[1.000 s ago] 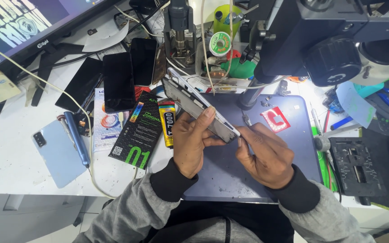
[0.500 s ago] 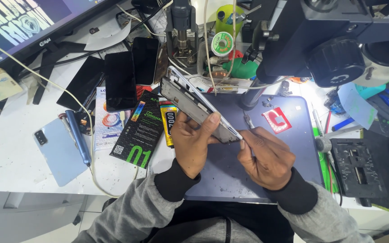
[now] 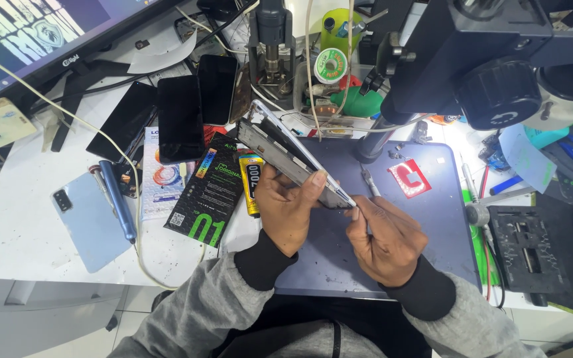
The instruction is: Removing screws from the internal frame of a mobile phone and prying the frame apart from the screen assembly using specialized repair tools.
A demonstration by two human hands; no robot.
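Observation:
My left hand [image 3: 290, 209] grips a silver smartphone [image 3: 280, 147] by its near end and holds it tilted on edge above the blue-grey work mat [image 3: 432, 232]. My right hand [image 3: 382, 235] pinches a thin metal pry tool [image 3: 368, 182] whose tip meets the phone's lower corner. Both hands hover over the mat, close together.
A black microscope [image 3: 492, 59] stands at the back right. Two dark phones [image 3: 197, 106], a black and green box [image 3: 208, 189], a yellow glue tube [image 3: 252, 182], a light-blue back cover [image 3: 87, 219] and a blue pen tool [image 3: 117, 199] lie at left. A red card [image 3: 409, 178] lies on the mat; a monitor [image 3: 41, 40] is far left.
The phone and both hands have stayed almost in place; my right hand has shifted slightly at the phone's lower corner.

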